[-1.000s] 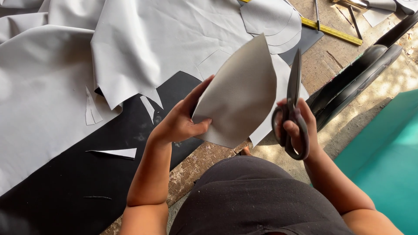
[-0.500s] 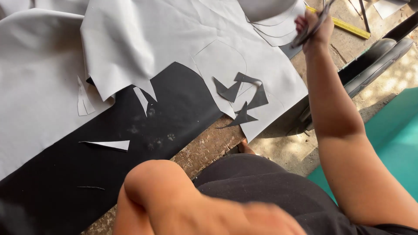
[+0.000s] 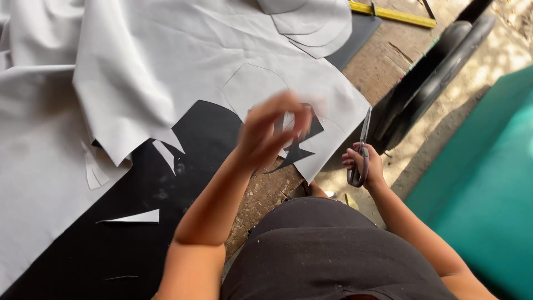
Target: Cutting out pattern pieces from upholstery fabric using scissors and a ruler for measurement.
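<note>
The grey sheet (image 3: 183, 83) lies across the upper left and centre of the frame, its lower right corner notched by cut-outs. Left hand (image 3: 275, 130), blurred, hovers over that corner, fingers loosely curled, empty. Right hand (image 3: 363, 164) grips the scissors (image 3: 362, 147), fingers through the loops, blades closed, beside the sheet's edge. Step in hand, judged: repositioning between cuts. No containers visible.

1 head-worn camera looks steeply down from above the person's lap, close to both hands (image 3: 311, 144), facing forward over the bench (image 3: 383, 61) edge, floor at the right.
</note>
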